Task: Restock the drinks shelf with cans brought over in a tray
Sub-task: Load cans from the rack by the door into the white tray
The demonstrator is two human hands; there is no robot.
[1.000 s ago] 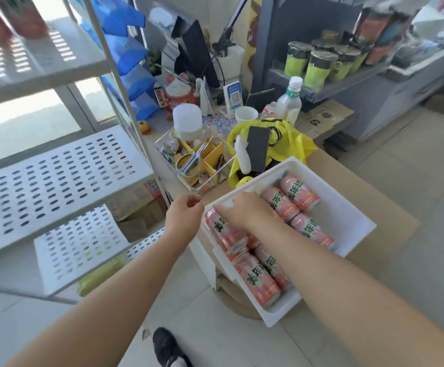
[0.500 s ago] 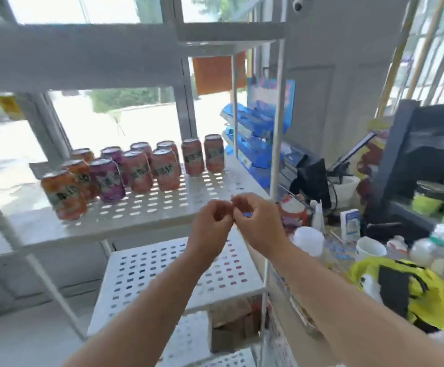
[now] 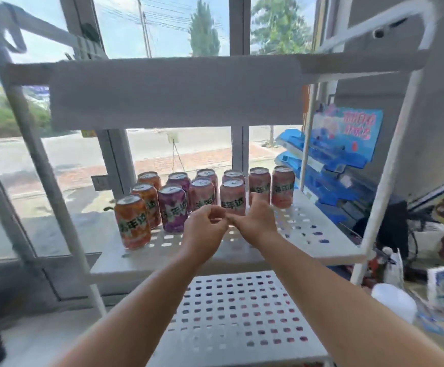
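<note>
Between placements, probably. Left hand (image 3: 205, 229), right hand (image 3: 255, 221) mid-frame: grips narrow, fingertips touching, no can held. Cans (image 3: 232, 197) upright on drinks shelf (image 3: 308, 234), centre; tray unseen. Next: fetch can, fill lower-right gap.

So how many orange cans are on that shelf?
3, in a line at the left end of the shelf: front orange can, middle orange can, back orange can. None looks hidden.
</note>
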